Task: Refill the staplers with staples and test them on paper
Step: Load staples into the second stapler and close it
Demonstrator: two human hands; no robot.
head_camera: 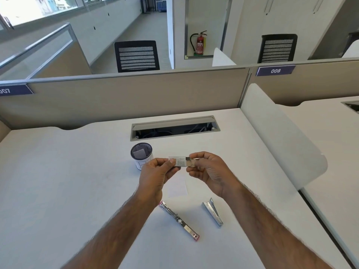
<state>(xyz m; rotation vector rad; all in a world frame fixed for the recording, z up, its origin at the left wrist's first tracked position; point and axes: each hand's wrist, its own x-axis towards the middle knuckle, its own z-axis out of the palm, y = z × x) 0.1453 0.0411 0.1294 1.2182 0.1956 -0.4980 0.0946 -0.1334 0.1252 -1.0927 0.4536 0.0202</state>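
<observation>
Pink stapler (178, 220) lies near on the desk (77, 181), opened flat, its long axis far-left to near-right; silver stapler (212, 214) to its right lies shut, angled likewise. Neither looks loaded, and the paper (177, 186) beyond them is untested. Farther, left hand (155, 171) pinches the staple box (177, 161) and right hand (209, 171) pinches its silvery insert (191, 163), so refilling seems barely begun

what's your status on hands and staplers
Left hand and right hand both pinch the staple box. Pink stapler lies open, silver stapler shut, both on desk. Nothing blocking them.
</observation>
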